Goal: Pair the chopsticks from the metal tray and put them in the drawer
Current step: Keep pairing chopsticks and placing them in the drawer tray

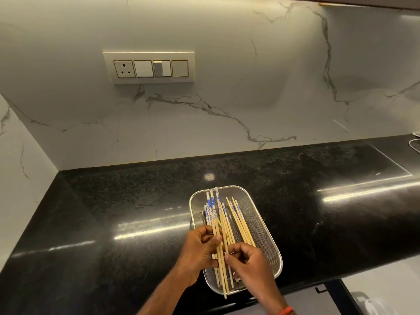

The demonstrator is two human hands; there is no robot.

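A metal mesh tray (261, 214) sits near the front edge of the black counter. Several bamboo chopsticks (238, 220) with blue-and-white patterned tops lie in it, pointing away from me. My left hand (198, 253) grips two chopsticks (221, 264) that stand out over the tray's near rim. My right hand (248, 263) pinches the same chopsticks from the right, over the tray's near half. The drawer is not identifiable in this view.
The glossy black counter (113, 212) runs left and right, with a marble backsplash behind and a wall on the left. A switch panel (148, 68) is on the backsplash. White cables (414, 144) lie far right. A dark frame (345, 289) shows below the counter edge.
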